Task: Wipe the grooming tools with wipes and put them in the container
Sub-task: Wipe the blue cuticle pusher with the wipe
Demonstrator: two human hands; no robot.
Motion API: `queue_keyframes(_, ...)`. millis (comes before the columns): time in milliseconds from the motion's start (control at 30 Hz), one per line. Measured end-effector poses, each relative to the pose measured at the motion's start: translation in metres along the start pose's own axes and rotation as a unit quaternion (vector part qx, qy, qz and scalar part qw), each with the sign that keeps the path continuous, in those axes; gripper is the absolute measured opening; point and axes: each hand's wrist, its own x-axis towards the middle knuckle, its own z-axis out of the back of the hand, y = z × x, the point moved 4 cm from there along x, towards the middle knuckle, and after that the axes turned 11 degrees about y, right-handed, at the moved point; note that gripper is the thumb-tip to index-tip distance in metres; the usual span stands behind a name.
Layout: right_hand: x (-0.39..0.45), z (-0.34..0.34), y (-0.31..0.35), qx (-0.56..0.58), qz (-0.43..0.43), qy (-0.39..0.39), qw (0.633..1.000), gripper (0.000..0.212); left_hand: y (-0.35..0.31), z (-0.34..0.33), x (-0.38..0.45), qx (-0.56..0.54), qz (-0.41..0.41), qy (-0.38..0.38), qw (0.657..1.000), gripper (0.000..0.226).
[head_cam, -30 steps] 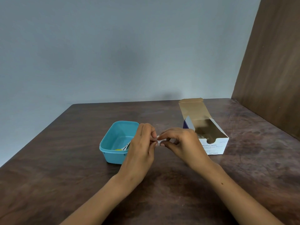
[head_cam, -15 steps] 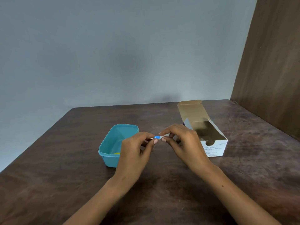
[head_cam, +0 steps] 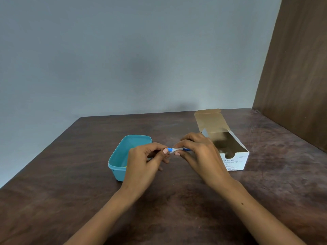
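In the middle of the frame, the left hand [head_cam: 143, 161] pinches one end of a small blue tool [head_cam: 170, 149]. The fingers [head_cam: 183, 145] of the right hand [head_cam: 200, 152] squeeze a white wipe [head_cam: 176, 150] around it. The tool is thin, so it could slip and fall on the counter [head_cam: 70, 191], missing the blue container [head_cam: 117, 171] at left.

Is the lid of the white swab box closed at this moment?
No, the flap of the swab box stands folded back and its brown inside shows, to the right of the right hand.
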Motion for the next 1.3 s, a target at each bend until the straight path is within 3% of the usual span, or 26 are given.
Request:
queue_keyframes(233, 0.001, 0.003, -0.001, 0.029, 0.003, 0.016, 0.999, 0.014, -0.003, 0.004, 0.001, 0.036, -0.019, 0.002, 0.999, 0.016)
queue_keyframes(467, -0.002, -0.002, 0.009, 0.043, 0.019, 0.000, 0.999, 0.012, -0.005, 0.005, 0.001, 0.053, -0.023, 0.049, 0.997, 0.016)
queue_keyframes(700, 0.002, -0.002, 0.000, 0.135, -0.035, 0.073, 0.988, 0.014, -0.002, 0.007, 0.003, 0.072, -0.019, 0.061, 0.995, 0.010)
queue_keyframes(833, 0.000, -0.001, -0.007, 0.292, -0.103, 0.087, 0.947, 0.009, -0.003, 0.004, 0.003, -0.026, -0.016, 0.033, 0.999, 0.010)
queue_keyframes(900, 0.000, 0.000, -0.007, 0.386, -0.123, 0.064, 0.912, 0.009, -0.002, 0.002, 0.002, -0.074, -0.004, 0.020, 0.997, 0.022)
queue_keyframes(1067, -0.004, 0.000, -0.006, 0.529, -0.181, 0.013, 0.829, 0.011, 0.004, -0.009, -0.001, -0.081, 0.033, 0.026, 0.996, 0.040)
queue_keyframes(1300, -0.005, -0.004, -0.002, 0.571, -0.216, 0.007, 0.792, 0.016, 0.010, -0.023, -0.005, -0.034, 0.040, 0.066, 0.996, 0.006)
